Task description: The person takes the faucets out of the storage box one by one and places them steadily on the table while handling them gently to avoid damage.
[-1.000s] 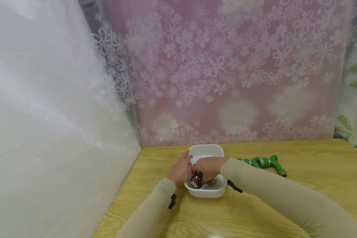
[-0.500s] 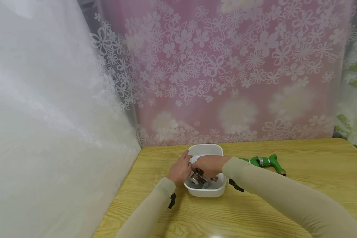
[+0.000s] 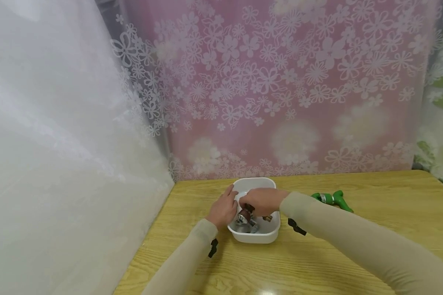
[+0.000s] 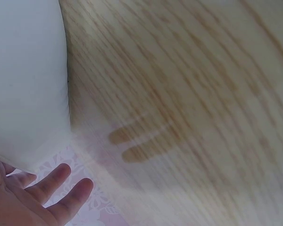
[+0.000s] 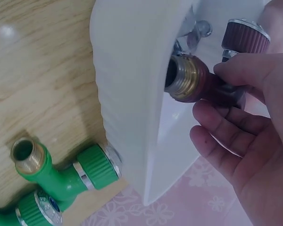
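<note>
Apparently positioning a brown valve inside the white bin, pinched in the right hand, with the left hand resting straight-fingered against its left side. Cannot tell lifting from lowering; calls for clearance past steep sides and green valves at right, with open table in front.

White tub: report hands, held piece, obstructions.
Right hand pinches dark red valve at tub. Left hand at tub's left rim. Chrome part inside, possibly in the way; green valves outside, on table.
</note>
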`<state>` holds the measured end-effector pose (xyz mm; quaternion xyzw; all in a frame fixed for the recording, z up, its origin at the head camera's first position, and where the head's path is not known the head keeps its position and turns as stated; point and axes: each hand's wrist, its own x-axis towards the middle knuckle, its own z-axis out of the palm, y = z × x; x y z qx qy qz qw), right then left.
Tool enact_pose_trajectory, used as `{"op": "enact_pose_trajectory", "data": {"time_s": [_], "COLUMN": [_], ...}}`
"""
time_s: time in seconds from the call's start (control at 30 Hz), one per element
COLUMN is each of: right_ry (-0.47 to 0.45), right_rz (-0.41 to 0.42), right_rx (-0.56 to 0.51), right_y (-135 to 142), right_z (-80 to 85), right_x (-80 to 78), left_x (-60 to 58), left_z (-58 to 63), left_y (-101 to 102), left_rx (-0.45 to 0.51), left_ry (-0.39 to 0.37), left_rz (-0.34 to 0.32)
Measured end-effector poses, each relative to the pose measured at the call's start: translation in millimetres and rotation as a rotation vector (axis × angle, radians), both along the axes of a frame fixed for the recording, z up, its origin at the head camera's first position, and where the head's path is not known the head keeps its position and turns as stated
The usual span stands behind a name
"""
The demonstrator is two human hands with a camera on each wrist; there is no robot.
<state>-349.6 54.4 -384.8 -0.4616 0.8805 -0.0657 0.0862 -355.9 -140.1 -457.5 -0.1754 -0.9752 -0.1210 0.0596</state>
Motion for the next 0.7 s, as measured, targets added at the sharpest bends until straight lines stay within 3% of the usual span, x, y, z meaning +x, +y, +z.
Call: {"op": "enact_pose_trajectory", "data": {"time_s": [0.23, 0.7], "right_ry": [0.054, 0.035], "right_rz": [-0.002, -0.085], "right_rx": [-0.012, -0.012], "right_y": [9.6, 40.2], "right_z": [8.8, 22.9], "right_x": [0.0, -2.3], "left_x": [-1.1, -3.0], "left_z": [-0.8, -2.2], "left_y": [1.0, 2.4], "left_rx": [-0.022, 0.005], "left_ry": [-0.011, -0.023], "left_rz": [0.027, 0.030]}}
